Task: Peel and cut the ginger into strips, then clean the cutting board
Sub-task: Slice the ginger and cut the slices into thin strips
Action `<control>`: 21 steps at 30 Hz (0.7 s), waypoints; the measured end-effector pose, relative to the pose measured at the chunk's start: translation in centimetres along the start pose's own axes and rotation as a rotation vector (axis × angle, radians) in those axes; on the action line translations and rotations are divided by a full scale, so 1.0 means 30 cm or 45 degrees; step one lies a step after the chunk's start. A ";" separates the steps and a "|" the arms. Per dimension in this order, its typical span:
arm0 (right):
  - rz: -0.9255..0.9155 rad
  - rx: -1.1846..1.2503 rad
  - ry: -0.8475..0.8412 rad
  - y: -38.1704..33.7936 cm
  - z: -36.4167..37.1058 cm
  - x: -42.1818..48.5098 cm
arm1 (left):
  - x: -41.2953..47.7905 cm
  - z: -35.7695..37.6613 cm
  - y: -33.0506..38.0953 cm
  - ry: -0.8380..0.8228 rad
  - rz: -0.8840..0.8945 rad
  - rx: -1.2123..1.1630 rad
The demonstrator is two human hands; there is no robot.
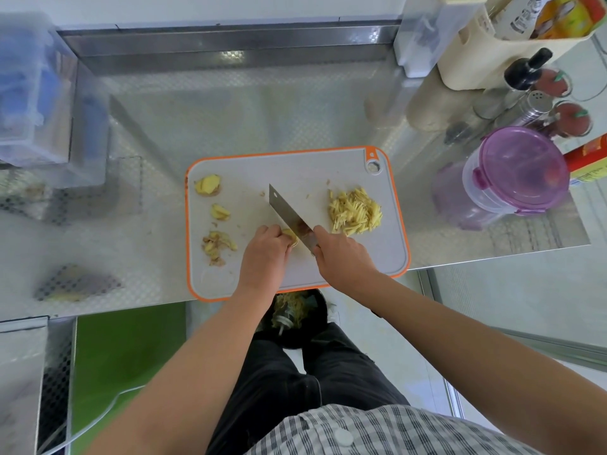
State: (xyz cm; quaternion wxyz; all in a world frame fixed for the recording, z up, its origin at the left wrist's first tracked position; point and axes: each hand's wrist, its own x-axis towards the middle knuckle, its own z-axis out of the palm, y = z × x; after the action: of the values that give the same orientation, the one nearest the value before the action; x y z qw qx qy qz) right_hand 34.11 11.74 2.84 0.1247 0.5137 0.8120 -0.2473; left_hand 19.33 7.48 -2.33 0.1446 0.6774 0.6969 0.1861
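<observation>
Ginger in four lots and a heap of peelings sits on one cutting board (295, 169), and the layout reads as a working line from left to right. The steel bench (230, 110) carries the board at its near edge, close to the person's body, probably so both arms can reach it with bent elbows. The near edge of the board overhangs a dark bin (295, 318) on the floor that holds pale scraps. That should make the final clean-up a matter of sweeping waste straight down. The cleaver (285, 211) lies slantwise across the middle of the board, tip pointing away and to the left. The right grip (341, 254) is clamped round its handle, hard up against the blade, and this close hold suits fine, controlled slicing. The left grip (264, 254) is curled down on the ginger piece (290, 236) being cut. Its knuckles are next to the blade's flat and its fingertips look tucked back, a safe way to guide the edge. The pile of strips (354, 210) is on the right of the board, beyond the blade, where finished cuts can be pushed clear of the work. The peelings (216, 246) are heaped on the left near the front edge, kept apart from the clean flesh. Behind them the peeled chunk (207, 184) and a smaller slice (220, 212) wait within the left grip's reach. Judging by these, the slicing is well along but not finished, and the board is not yet cleaned.
</observation>
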 end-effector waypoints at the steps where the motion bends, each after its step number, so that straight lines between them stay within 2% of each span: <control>1: 0.005 0.006 0.007 -0.001 0.009 -0.001 | -0.002 0.000 -0.001 -0.001 0.000 -0.010; 12: -0.018 0.080 0.115 0.007 0.036 -0.008 | -0.006 0.001 -0.002 -0.009 -0.013 -0.018; 21: -0.012 -0.020 0.036 -0.016 0.022 0.011 | -0.006 0.004 -0.003 0.000 -0.021 -0.017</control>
State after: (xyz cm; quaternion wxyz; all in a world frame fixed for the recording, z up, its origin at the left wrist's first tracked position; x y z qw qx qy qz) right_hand 33.51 11.48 2.24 0.1161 0.5125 0.8180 -0.2340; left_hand 19.31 7.29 -2.50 0.1506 0.6705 0.7013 0.1895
